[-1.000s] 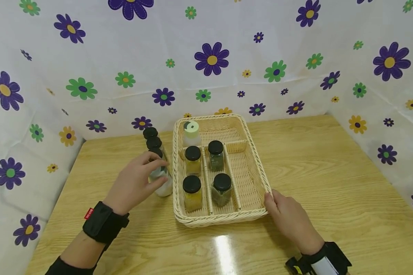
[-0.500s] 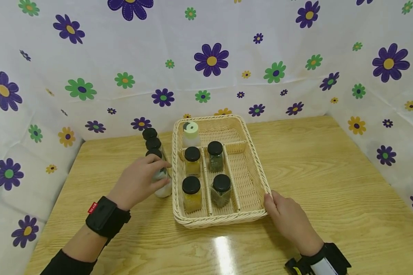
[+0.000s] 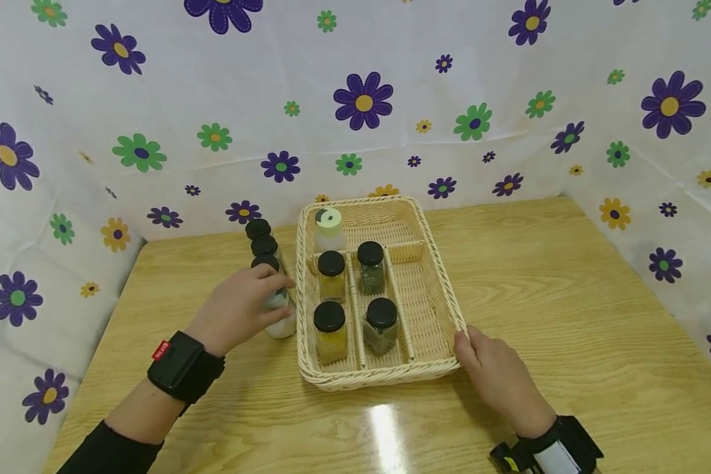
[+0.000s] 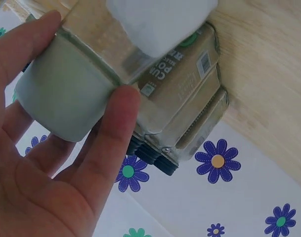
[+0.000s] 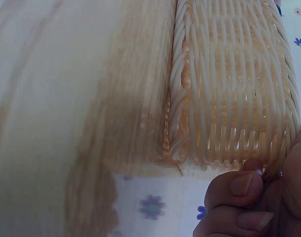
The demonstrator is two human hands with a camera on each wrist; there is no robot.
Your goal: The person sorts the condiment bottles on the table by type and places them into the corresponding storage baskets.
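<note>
Left of centre, the left hand (image 3: 239,309) is edging rightward, gripping a clear pale-green-capped bottle (image 4: 101,49) outside the cream wicker basket (image 3: 385,378) the right hand (image 3: 500,375) is gripping.

This looks like a screened-off tabletop workspace, its wood-grain table (image 3: 545,276) bordered on the far, left and right sides by white cloth (image 3: 308,66) printed with purple, green and yellow flowers (image 3: 364,103).

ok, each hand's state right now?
Left hand: holding a clear jar with white contents by its round pale green cap.
Right hand: holding the cream rectangular wicker basket at its near right corner.
</note>
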